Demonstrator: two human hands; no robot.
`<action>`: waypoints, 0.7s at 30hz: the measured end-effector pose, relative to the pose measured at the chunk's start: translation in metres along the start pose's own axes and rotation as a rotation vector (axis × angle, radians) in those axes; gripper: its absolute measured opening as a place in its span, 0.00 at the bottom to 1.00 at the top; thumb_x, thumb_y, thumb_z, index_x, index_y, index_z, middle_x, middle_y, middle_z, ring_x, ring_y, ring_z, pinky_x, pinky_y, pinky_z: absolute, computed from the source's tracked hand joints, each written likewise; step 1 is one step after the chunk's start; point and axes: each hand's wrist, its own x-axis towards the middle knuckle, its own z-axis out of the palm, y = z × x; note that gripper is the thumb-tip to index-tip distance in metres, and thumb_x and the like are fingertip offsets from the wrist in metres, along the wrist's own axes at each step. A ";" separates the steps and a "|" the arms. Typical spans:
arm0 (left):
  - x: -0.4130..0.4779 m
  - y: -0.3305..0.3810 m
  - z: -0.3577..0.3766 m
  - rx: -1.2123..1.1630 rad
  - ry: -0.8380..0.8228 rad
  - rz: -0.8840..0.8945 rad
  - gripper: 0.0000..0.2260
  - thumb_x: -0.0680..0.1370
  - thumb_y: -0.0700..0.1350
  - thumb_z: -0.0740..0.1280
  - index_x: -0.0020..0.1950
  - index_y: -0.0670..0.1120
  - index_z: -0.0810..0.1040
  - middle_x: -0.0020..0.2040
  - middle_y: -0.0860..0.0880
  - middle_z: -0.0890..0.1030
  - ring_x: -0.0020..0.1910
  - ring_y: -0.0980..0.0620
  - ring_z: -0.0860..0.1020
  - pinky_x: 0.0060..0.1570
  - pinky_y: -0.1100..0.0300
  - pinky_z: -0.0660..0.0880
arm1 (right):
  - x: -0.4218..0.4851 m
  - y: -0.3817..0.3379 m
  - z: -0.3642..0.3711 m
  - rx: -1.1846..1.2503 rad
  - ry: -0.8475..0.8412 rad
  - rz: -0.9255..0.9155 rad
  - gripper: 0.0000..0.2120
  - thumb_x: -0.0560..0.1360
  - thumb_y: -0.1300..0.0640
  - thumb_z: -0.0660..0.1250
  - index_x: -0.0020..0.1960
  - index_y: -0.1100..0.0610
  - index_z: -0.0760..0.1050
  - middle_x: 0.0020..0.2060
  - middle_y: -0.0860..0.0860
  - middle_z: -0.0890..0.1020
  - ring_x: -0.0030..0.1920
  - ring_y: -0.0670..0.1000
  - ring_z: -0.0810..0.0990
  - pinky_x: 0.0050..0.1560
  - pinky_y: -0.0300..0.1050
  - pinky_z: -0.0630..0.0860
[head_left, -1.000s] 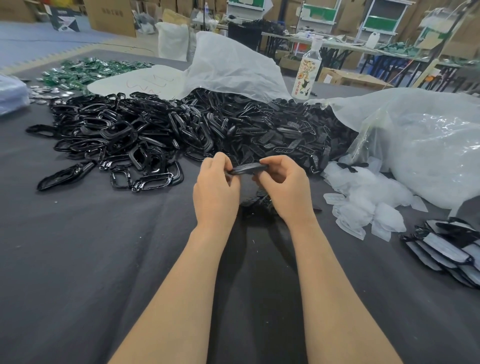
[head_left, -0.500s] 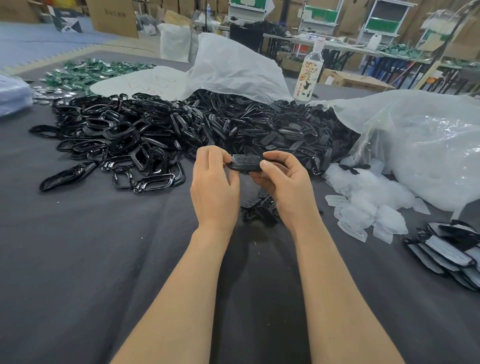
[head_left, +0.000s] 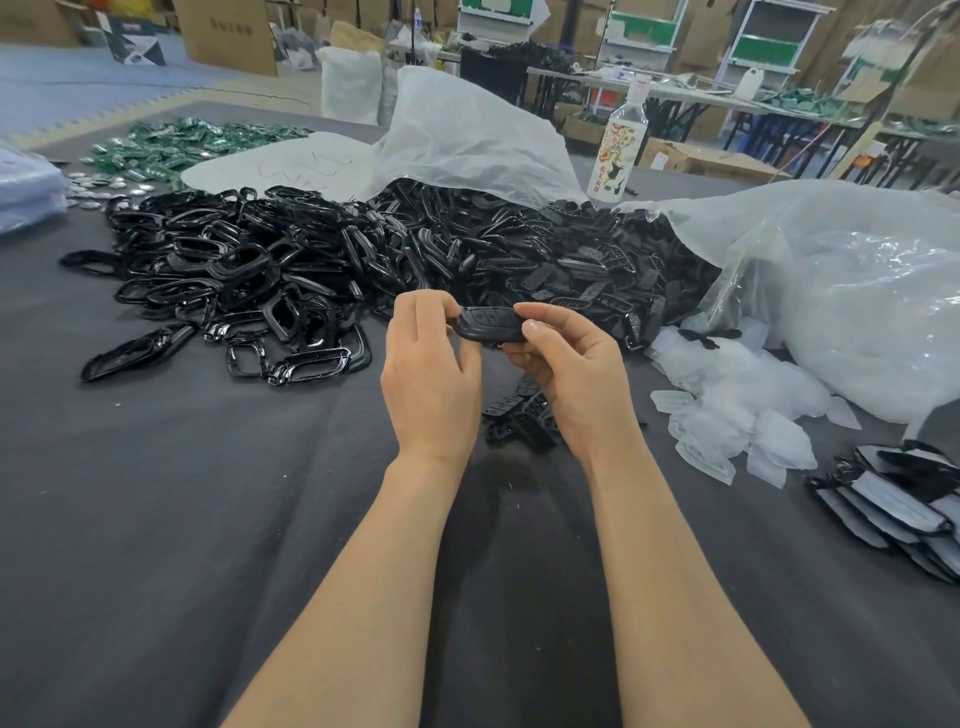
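A black key-fob shell (head_left: 491, 326) is held above the dark cloth table (head_left: 182, 519) between both hands. My left hand (head_left: 431, 374) grips its left end with curled fingers. My right hand (head_left: 576, 369) pinches its right end, thumb on top and fingers underneath. Its button face tilts toward me. Behind the hands lies a big heap of glossy black frames (head_left: 234, 280) and matte black button pads (head_left: 571, 265). A small cluster of black parts (head_left: 519, 415) lies on the cloth just below my hands.
Small clear plastic bags (head_left: 737, 410) are scattered at right, beside a large clear bag (head_left: 857, 291). Bagged finished pieces (head_left: 898, 504) are stacked at far right. A bottle (head_left: 618, 150) stands behind the heap. Green circuit boards (head_left: 171, 150) and round coin cells (head_left: 98, 184) lie far left.
Both hands have lifted the black shell slightly and rotated it, so its button face now tilts toward me instead of showing edge-on.
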 end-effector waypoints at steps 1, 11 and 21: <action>0.000 0.000 0.000 0.002 -0.003 0.001 0.08 0.73 0.34 0.67 0.50 0.40 0.73 0.51 0.46 0.74 0.47 0.44 0.74 0.43 0.50 0.72 | 0.000 0.000 0.000 -0.001 0.002 0.001 0.10 0.78 0.67 0.62 0.49 0.57 0.81 0.39 0.51 0.85 0.37 0.46 0.82 0.40 0.36 0.78; 0.003 -0.006 0.003 -0.070 -0.217 -0.124 0.02 0.76 0.42 0.69 0.47 0.48 0.78 0.45 0.53 0.73 0.38 0.59 0.72 0.39 0.67 0.67 | 0.001 0.001 -0.010 -0.312 0.000 -0.082 0.06 0.76 0.62 0.68 0.48 0.51 0.79 0.39 0.50 0.80 0.38 0.44 0.76 0.42 0.38 0.75; 0.006 -0.008 0.005 -0.464 -0.472 -0.498 0.05 0.78 0.41 0.68 0.43 0.50 0.78 0.37 0.51 0.82 0.37 0.57 0.81 0.38 0.65 0.77 | 0.008 0.015 -0.015 -0.311 0.059 0.070 0.03 0.78 0.63 0.65 0.49 0.60 0.78 0.42 0.55 0.84 0.40 0.50 0.84 0.43 0.42 0.80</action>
